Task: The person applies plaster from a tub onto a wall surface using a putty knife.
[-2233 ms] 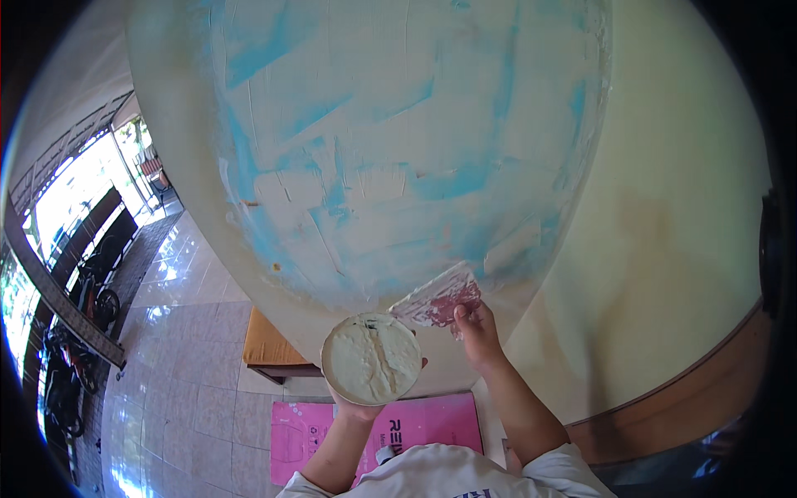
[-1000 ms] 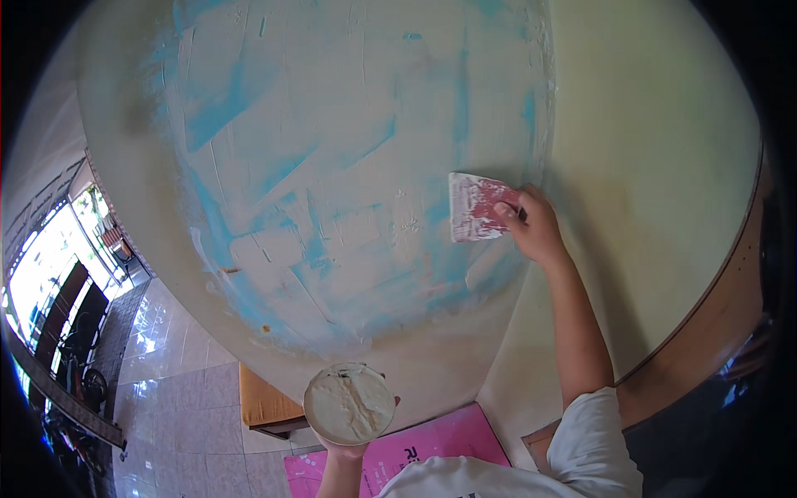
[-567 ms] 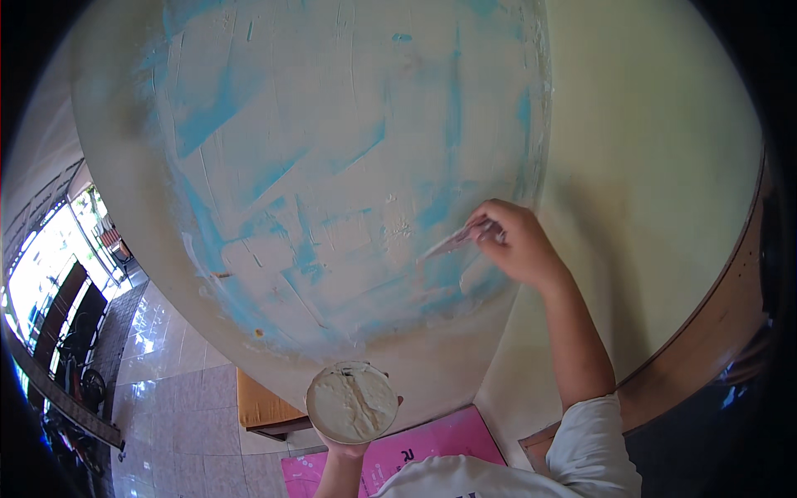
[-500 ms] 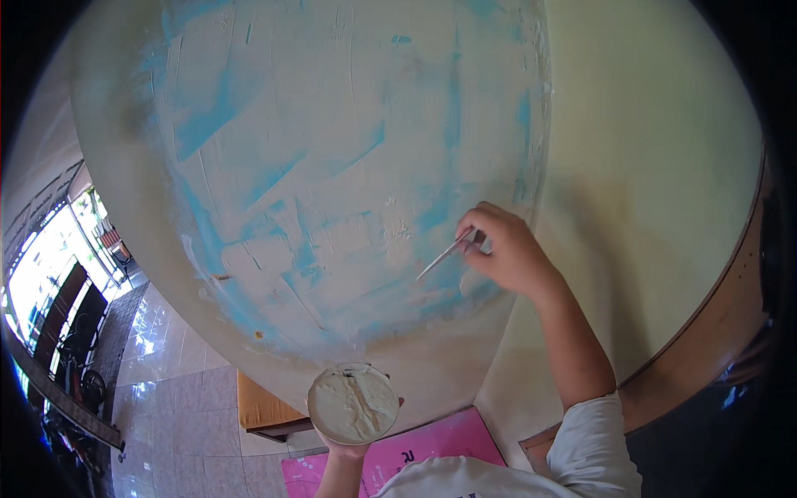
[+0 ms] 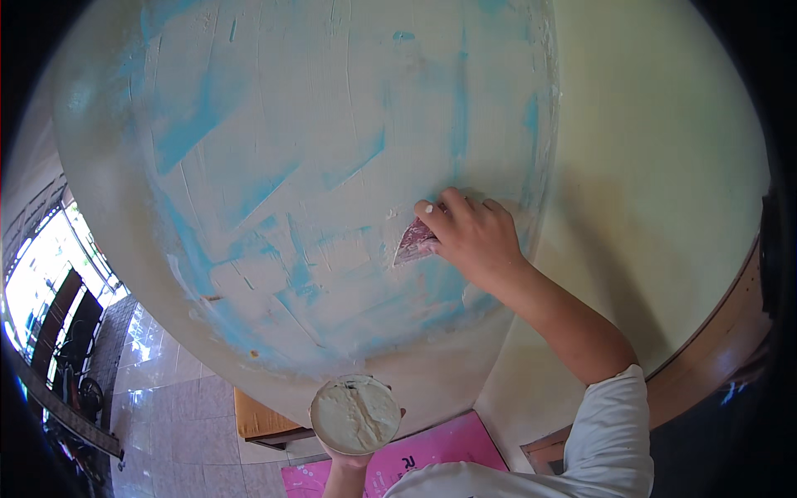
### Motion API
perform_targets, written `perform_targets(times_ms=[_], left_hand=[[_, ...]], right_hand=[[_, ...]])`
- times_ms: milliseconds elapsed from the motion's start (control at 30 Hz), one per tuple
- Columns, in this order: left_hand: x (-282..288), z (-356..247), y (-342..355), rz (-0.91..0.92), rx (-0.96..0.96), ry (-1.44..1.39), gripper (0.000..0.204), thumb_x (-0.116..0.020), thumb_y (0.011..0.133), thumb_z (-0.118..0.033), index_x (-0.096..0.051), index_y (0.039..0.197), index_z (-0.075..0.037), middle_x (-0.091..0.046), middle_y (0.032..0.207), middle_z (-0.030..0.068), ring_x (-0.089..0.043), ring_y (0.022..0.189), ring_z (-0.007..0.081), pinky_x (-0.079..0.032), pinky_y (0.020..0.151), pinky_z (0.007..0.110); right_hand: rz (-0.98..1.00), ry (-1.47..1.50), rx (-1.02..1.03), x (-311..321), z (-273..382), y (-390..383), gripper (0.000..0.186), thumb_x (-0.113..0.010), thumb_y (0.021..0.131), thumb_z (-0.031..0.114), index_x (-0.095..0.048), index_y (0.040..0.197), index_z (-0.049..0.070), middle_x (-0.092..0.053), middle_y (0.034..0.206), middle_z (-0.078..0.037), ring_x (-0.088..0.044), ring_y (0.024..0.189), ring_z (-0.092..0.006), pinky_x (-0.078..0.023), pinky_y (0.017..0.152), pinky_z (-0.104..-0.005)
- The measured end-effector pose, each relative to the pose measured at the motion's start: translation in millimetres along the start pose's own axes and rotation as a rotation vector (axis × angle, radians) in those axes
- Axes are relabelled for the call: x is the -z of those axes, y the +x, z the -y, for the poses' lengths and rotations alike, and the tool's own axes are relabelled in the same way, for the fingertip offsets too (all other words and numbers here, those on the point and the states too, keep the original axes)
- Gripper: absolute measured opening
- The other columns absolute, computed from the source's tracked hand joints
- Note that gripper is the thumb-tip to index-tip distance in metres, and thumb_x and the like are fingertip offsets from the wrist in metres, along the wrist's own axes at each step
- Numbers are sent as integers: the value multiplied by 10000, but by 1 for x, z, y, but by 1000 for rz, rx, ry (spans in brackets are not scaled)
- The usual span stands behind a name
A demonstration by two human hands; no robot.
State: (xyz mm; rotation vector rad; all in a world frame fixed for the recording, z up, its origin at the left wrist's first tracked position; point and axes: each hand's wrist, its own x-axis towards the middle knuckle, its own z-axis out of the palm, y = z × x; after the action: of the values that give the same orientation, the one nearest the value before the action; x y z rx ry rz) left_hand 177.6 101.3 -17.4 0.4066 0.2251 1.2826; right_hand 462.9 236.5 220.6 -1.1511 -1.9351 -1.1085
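My right hand (image 5: pixel 477 236) grips a dark red putty scraper (image 5: pixel 413 246), whose whitish-smeared edge lies against the wall (image 5: pixel 349 191) or very close to it. White filler is spread over this wall in uneven strokes, and light blue patches show through. Small crumbs and ridges of filler stand out near the scraper. Low in front of me, my left hand (image 5: pixel 349 461) supports a round tub of white putty (image 5: pixel 355 417) from below. The putty has a groove down its middle. Most of the left fingers are hidden under the tub.
A plain cream wall (image 5: pixel 639 149) meets the filled wall at a corner on the right. Below are a pink printed sheet (image 5: pixel 444 448) and an orange-topped bench (image 5: pixel 257 415). Tiled floor (image 5: pixel 178 415) stretches left toward a bright opening with a parked motorbike.
My right hand has moved slightly left and turned, bringing the scraper from edge-on to its face showing against the wall. The tub has shifted only slightly in view.
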Motion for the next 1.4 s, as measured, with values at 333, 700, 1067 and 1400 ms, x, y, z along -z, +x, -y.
perform_targets(times_ms=[333,700,1067,1400], left_hand=[[-11,2,21,97,81,-51,898,-457,861,-794,-378,1534,-205,-356,1583,177,-326,1452,446,-191,1131,792],[-10,2,25,121,71,-21,889,-470,858,-793,-404,1516,-200,-389,1563,167,-360,1431,449,-213,1124,789],[5,4,22,124,108,-170,844,-460,903,-739,-346,1542,-200,-368,1571,156,-346,1443,435,-227,1130,773],[-10,5,8,210,69,-176,790,-403,965,-667,-299,1566,-165,-325,1591,186,-311,1465,433,-175,1154,770]], right_hand=[[-110,110,-276,29,-46,17,589,-821,780,400,-518,1210,133,-610,1053,-63,-674,810,-274,-542,616,-386],[-93,-183,-98,0,-4,24,417,-734,833,459,-585,1094,171,-566,807,-32,-609,551,-234,-475,507,-374],[-30,74,-21,10,36,1,500,-777,755,488,-583,1088,169,-580,850,-30,-642,628,-222,-509,557,-389],[-206,45,-497,46,-55,27,531,-772,811,487,-559,1143,133,-673,942,-56,-688,787,-293,-534,661,-435]])
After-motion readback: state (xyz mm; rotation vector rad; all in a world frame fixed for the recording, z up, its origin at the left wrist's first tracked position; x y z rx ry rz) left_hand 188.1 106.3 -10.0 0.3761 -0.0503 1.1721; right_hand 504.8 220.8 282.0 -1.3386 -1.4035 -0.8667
